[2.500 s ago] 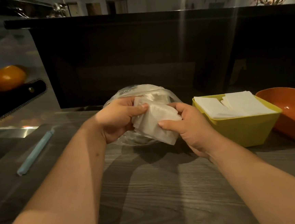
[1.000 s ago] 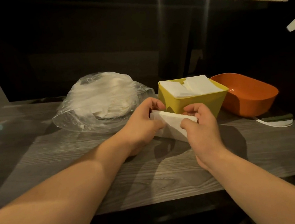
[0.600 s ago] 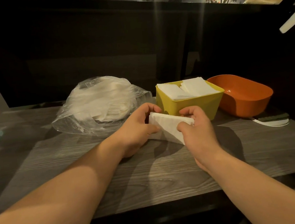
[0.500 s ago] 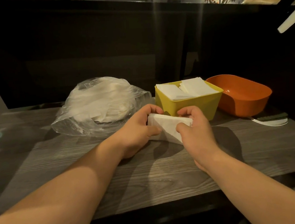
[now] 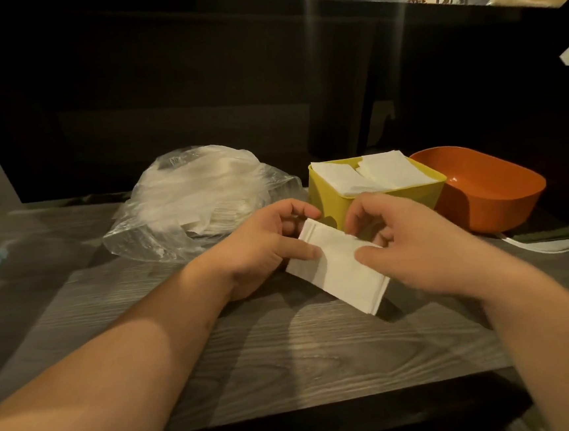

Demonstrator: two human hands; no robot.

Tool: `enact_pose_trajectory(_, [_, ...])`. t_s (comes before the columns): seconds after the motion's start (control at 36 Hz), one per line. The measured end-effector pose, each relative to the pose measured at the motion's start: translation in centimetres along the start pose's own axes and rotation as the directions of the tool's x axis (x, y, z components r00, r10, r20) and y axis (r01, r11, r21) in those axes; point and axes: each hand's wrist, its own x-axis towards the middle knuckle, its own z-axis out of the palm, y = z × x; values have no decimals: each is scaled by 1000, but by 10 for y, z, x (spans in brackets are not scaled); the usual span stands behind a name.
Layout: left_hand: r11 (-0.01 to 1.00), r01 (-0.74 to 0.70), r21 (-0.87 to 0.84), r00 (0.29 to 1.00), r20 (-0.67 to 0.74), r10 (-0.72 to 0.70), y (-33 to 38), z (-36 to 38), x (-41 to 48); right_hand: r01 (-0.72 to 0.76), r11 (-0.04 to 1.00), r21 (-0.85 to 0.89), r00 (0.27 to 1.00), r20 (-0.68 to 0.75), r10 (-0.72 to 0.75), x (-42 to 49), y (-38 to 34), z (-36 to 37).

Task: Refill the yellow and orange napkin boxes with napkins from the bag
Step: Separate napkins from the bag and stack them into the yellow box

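Napkin stack (image 5: 337, 269) pinched in both hands, orange napkin box (image 5: 502, 203) off to the right

The left hand (image 5: 262, 251) grips the stack's left end, thumb on top. The right hand (image 5: 413, 248) pinches its far edge with curled fingers (image 5: 365, 254). The stack is low over the worktop (image 5: 288, 352), just in front of the yellow napkin box (image 5: 412, 197). Its long axis runs left to right, with the right end slanting nearer the person. The yellow box shows napkins up to its rim and the orange one looks empty, so the stack likely goes right and back, past the yellow box. The right hand is nearer. The bag (image 5: 189, 203) lies back left.
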Motion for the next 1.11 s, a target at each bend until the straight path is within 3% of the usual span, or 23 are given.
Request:
enact_pose_trajectory(0.14, [996,-14,-88,996,88,22,3,4,-3,30,997,-66,953,301,-8,5,-9,-28])
enact_pose_trajectory(0.25, [985,-67,-159,992,99,83,7,5,-4,53,996,-73,914,405,-19,11,-13,-38])
enact_pose_trajectory(0.42, [953,-178,-244,984,-25,177,10,3,-5,39,999,-30,950,311,-27,11,-19,-53])
enact_pose_trajectory(0.56, [937,-244,-249,965,-160,209,13,3,-6,1,925,381,999,-34,13,23,-14,-79])
enact_pose_trajectory(0.67, [944,-245,-220,961,-180,208,12,4,-7,-109,824,556,978,-89,189,52,-4,-79])
enact_pose_trajectory(0.83, [951,-240,-194,959,-200,201,11,2,-6,-253,869,426,964,39,262,78,4,-73])
enact_pose_trajectory(1.11, [958,-234,-165,957,-212,197,12,2,-4,-291,917,272,957,77,280,86,6,-64])
